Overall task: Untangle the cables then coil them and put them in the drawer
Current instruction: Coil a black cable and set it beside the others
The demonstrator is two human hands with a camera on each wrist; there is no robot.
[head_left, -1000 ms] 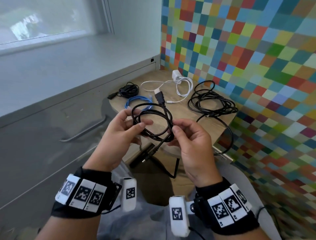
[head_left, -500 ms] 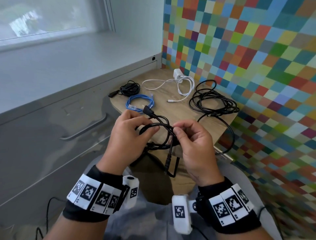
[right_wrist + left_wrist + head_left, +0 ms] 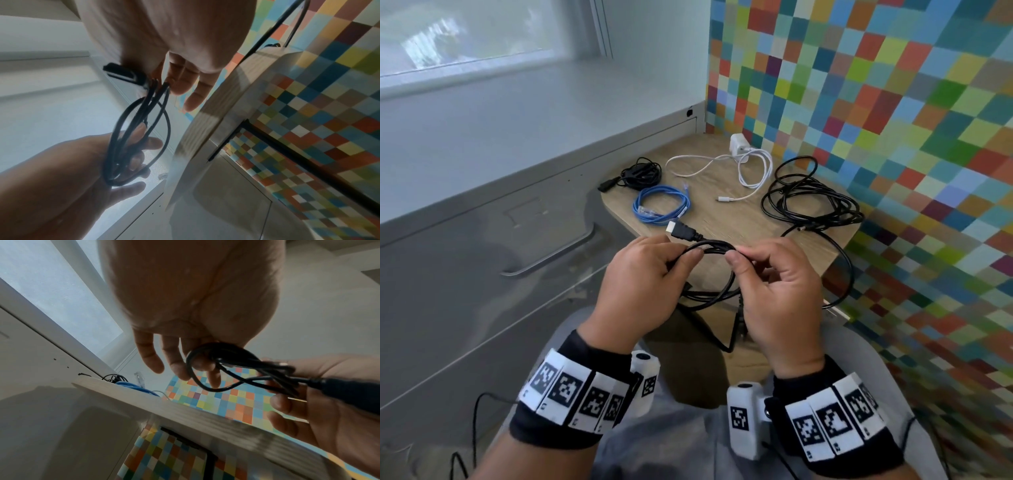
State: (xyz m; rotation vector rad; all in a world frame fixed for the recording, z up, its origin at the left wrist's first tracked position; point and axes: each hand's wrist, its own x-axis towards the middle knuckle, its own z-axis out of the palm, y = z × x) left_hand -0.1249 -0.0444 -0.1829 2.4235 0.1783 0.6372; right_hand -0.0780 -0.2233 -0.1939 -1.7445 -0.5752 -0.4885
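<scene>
A black HDMI cable [image 3: 714, 247] is coiled into loops between both hands above the near edge of the small wooden table [image 3: 726, 219]. My left hand [image 3: 640, 284] grips the left side of the coil [image 3: 207, 368], and one plug [image 3: 681, 232] sticks out above its knuckles. My right hand [image 3: 774, 291] pinches the strands [image 3: 144, 113] at the top right. The other plug hangs below that hand. On the table lie a blue coiled cable [image 3: 661, 205], a white charger cable [image 3: 739, 164], a small black bundle [image 3: 640, 173] and a big loose black cable [image 3: 811, 202].
A grey cabinet with a drawer handle [image 3: 551, 257] stands to the left under a window sill. A multicoloured checked wall [image 3: 876, 120] borders the table on the right. One strand of the big black cable hangs over the table's right edge [image 3: 842, 274].
Both hands have turned the black coil flatter and drawn the loops tighter. The plug now points up-left above the left knuckles; the hanging end is shorter.
</scene>
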